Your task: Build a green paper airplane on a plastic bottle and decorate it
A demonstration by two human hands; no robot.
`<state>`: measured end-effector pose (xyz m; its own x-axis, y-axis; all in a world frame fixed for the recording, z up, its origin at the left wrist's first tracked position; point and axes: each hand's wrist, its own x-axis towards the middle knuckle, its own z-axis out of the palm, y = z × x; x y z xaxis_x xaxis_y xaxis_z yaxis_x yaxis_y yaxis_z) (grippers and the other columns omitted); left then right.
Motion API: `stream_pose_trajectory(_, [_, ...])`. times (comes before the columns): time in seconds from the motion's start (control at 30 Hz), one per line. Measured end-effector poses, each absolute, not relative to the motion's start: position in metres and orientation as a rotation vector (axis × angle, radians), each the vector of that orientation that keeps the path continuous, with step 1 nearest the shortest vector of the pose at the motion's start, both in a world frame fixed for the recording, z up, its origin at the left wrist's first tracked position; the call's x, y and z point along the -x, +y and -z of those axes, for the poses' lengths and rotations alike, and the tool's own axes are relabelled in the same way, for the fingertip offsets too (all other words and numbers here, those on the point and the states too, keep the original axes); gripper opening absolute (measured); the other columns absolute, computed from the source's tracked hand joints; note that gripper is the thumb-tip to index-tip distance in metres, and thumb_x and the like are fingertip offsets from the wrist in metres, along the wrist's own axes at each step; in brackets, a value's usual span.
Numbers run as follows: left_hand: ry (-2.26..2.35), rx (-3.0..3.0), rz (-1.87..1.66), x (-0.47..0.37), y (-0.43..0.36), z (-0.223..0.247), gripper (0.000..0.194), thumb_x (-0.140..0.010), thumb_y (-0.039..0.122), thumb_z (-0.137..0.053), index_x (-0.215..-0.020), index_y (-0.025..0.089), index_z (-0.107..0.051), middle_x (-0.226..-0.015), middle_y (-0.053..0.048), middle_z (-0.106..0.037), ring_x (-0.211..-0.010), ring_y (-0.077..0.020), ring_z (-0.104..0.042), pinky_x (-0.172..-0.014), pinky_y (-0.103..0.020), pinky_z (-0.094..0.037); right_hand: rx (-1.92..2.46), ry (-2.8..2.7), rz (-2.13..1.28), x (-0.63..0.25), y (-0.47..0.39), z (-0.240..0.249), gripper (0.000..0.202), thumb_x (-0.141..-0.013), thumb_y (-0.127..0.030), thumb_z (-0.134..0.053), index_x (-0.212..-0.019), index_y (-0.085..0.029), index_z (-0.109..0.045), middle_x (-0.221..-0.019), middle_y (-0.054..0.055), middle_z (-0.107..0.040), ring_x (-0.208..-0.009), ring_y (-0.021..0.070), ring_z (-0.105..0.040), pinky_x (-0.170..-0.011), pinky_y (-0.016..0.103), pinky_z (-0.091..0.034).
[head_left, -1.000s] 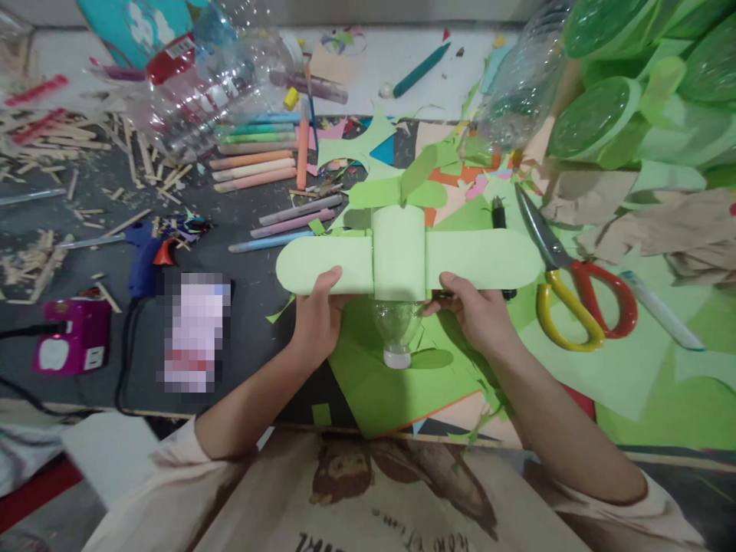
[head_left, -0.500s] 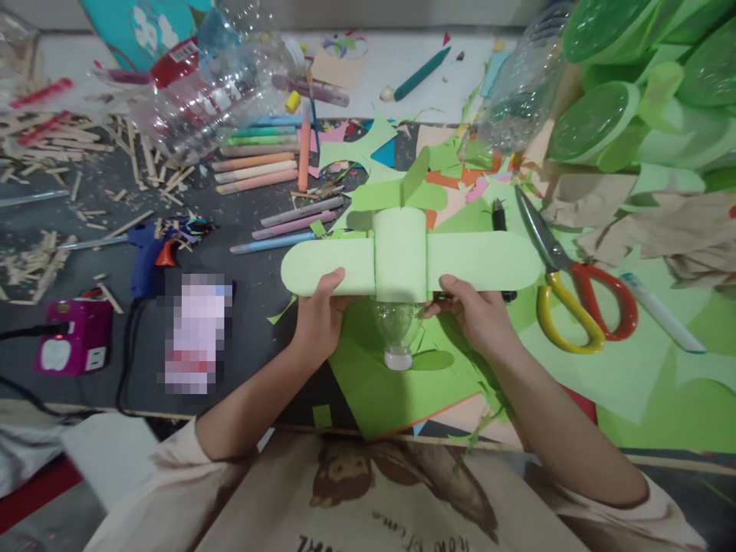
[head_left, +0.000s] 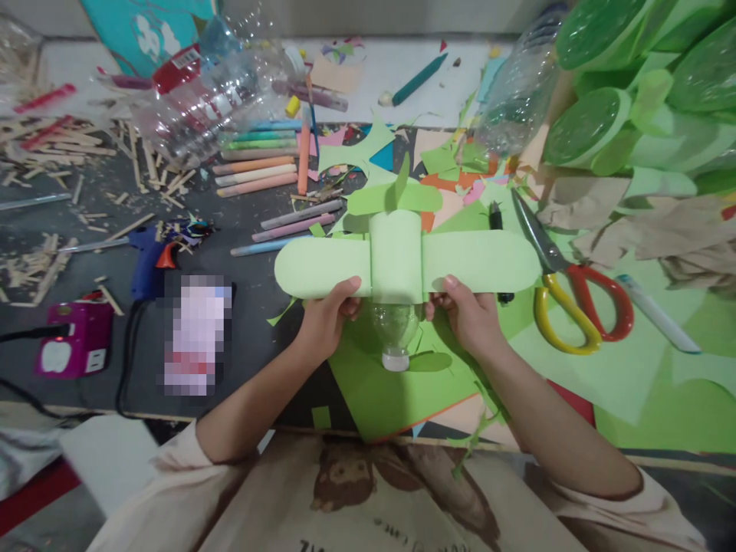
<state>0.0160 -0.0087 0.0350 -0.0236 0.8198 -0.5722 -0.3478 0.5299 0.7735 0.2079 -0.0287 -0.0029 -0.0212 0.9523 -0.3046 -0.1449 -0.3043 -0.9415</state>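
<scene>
Left hand (head_left: pixel 330 318): fingers gripping the near edge of a pale-green, round-ended paper wing (head_left: pixel 322 267). Centre: tapered transparent plastic bottle (head_left: pixel 396 326) in a smooth pale-green paper sleeve (head_left: pixel 395 257). Right hand (head_left: pixel 472 318): fingers gripping the matching flat wing (head_left: pixel 480 261).

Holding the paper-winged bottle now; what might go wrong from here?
The left hand and right hand pinch the paper wings by their near edges, so uneven pressure might crease them. The right wing tip is close to the scissors and might snag. The glue gun lies among wood scraps; if hot, it might scorch them.
</scene>
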Motion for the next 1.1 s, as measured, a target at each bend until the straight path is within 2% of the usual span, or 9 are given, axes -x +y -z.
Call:
stream_pose_trajectory(0.3, [1.243, -0.519, -0.973, -0.015, -0.008, -0.031, 0.029, -0.056, 0.033, -0.073, -0.047, 0.020, -0.048, -0.044, 0.007, -0.043, -0.042, -0.0055, -0.037, -0.045, -0.023, -0.030, 1.470, -0.982, -1.563, -0.200, -0.020, -0.016, 0.063, -0.069, -0.079, -0.066, -0.044, -0.022, -0.053, -0.042, -0.003, -0.049, -0.043, 0.0099, -0.044, -0.054, 0.029, -0.041])
stream_pose_trajectory(0.47, [1.243, -0.524, -0.967, -0.015, -0.008, -0.027, 0.028, -0.057, 0.033, -0.072, -0.047, 0.020, -0.049, -0.044, 0.006, -0.045, -0.042, -0.0061, -0.037, -0.045, -0.023, -0.030, 1.474, -0.996, -1.575, -0.199, -0.019, -0.018, 0.064, -0.067, -0.081, -0.065, -0.045, -0.022, -0.053, -0.042, -0.004, -0.047, -0.043, 0.0099, -0.042, -0.052, 0.028, -0.040])
stream_pose_trajectory(0.87, [1.298, -0.531, -0.908, -0.016, -0.007, -0.032, 0.031, -0.054, 0.037, -0.074, -0.045, 0.020, -0.050, -0.043, 0.005, -0.045, -0.042, -0.0067, -0.036, -0.044, -0.024, -0.030, 1.488, -1.073, -1.560, -0.201, -0.020, -0.016, 0.064, -0.073, -0.081, -0.061, -0.048, -0.023, -0.052, -0.045, -0.003, -0.047, -0.046, 0.0113, -0.043, -0.054, 0.029, -0.041])
stream_pose_trajectory(1.1, [1.221, -0.579, -0.930, -0.012, -0.008, -0.030, 0.034, -0.059, 0.037, -0.075, -0.043, 0.020, -0.051, -0.041, 0.005, -0.044, -0.040, -0.0069, -0.037, -0.043, -0.023, -0.030, 1.482, -1.077, -1.561, -0.202, -0.021, -0.017, 0.062, -0.074, -0.078, -0.061, -0.048, -0.022, -0.054, -0.045, -0.002, -0.051, -0.045, 0.0110, -0.044, -0.055, 0.030, -0.043])
